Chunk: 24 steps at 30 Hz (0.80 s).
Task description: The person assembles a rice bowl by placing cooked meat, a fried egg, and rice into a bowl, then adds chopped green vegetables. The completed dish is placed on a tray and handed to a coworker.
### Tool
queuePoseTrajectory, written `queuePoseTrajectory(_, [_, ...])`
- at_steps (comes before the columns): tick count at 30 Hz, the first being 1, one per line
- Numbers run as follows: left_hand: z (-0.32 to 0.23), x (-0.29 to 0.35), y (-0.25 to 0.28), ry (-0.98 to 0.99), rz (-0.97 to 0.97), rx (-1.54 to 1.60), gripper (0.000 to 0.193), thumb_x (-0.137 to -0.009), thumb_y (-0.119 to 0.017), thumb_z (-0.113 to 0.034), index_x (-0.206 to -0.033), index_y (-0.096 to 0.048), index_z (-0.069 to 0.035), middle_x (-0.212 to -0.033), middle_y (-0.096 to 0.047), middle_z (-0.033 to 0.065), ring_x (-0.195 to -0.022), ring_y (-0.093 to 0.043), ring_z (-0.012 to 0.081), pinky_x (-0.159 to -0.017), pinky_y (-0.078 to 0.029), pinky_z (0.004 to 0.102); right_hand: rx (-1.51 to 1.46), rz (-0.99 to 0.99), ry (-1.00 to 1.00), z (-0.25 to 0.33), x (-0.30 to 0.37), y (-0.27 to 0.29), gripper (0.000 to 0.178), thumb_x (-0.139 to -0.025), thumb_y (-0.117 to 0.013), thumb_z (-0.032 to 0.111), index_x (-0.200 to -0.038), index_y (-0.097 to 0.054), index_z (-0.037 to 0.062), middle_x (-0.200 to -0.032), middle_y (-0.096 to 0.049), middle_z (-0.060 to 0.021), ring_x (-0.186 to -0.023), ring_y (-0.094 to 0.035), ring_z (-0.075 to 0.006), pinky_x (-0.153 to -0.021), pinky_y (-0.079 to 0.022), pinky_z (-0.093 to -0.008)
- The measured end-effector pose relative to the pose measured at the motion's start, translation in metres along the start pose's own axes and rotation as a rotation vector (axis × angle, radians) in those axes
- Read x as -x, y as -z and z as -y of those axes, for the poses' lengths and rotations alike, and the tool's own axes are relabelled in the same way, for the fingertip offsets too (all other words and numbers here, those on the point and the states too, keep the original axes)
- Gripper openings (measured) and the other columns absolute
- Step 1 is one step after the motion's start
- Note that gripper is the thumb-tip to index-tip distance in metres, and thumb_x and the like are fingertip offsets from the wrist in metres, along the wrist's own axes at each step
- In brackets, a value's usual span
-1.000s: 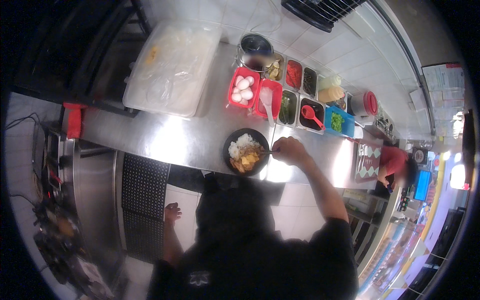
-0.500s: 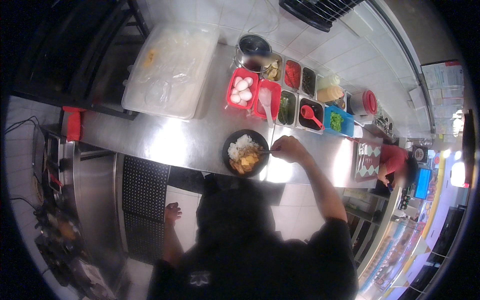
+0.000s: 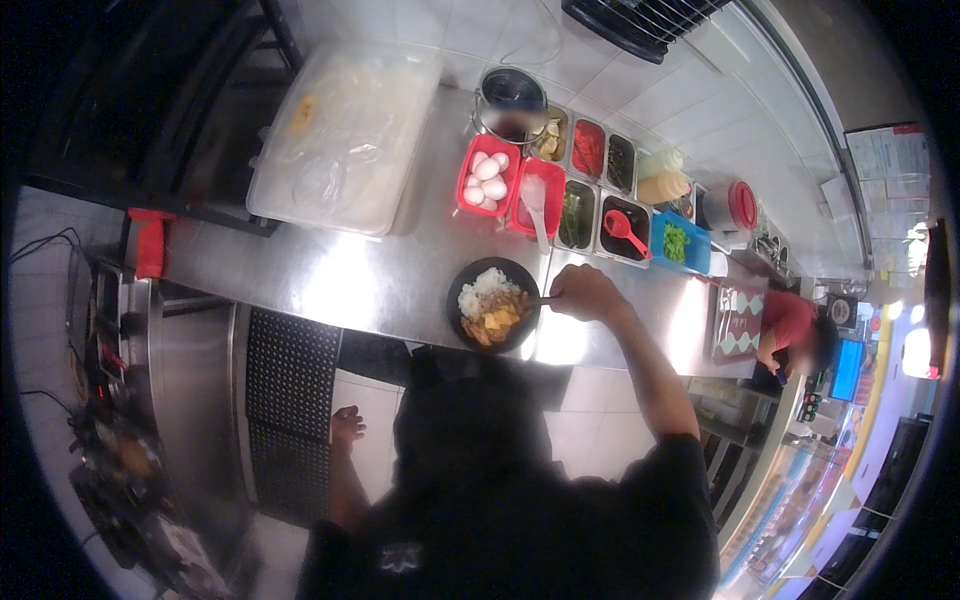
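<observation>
Utensil (image 3: 542,301) in outstretched right hand (image 3: 586,294)

I see white glare on the steel counter (image 3: 400,285), left and right. My black shirt (image 3: 500,510) looks dim. Dark edges curve.

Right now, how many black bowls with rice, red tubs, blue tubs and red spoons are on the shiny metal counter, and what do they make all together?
Black bowls with rice: 1
Red tubs: 2
Blue tubs: 1
Red spoons: 1
Total: 5
</observation>
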<state>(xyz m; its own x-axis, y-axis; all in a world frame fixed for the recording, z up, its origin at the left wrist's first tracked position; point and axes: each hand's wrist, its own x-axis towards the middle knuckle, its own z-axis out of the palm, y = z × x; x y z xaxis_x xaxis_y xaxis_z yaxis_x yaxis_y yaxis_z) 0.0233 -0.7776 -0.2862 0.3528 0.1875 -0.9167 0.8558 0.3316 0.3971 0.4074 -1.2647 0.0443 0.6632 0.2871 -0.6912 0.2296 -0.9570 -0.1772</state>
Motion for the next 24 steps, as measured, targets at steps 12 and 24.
queuePoseTrajectory(12, [-0.013, -0.012, -0.01, 0.062, 0.013, -0.123, 0.033, -0.099, -0.068, -0.033, -0.123, -0.064, -0.011, -0.091, -0.07, 0.0073, -0.067, -0.067, 0.0197, -0.058, -0.055, 0.0368, -0.003, -0.027, -0.057, -0.009, -0.004, -0.017, 0.036, -0.093, -0.066, 0.039, -0.091, -0.077, 0.0045, -0.11, -0.069, -0.022, -0.102, -0.069, -0.0424, -0.087, -0.058, -0.0512])
queuePoseTrajectory(24, [0.006, -0.047, 0.032, 0.216, 0.385, 0.211, 0.011, -0.097, -0.067, -0.024, -0.104, -0.067, -0.016, -0.088, -0.066, 0.0025, -0.068, -0.066, 0.0189, -0.057, -0.053, 0.0353, -0.037, -0.024, -0.046, -0.014, 0.014, -0.027, 0.028, -0.084, -0.07, 0.033, -0.09, -0.081, 0.0074, -0.093, -0.075, -0.0189, -0.09, -0.073, -0.0383, -0.083, -0.058, -0.0489])
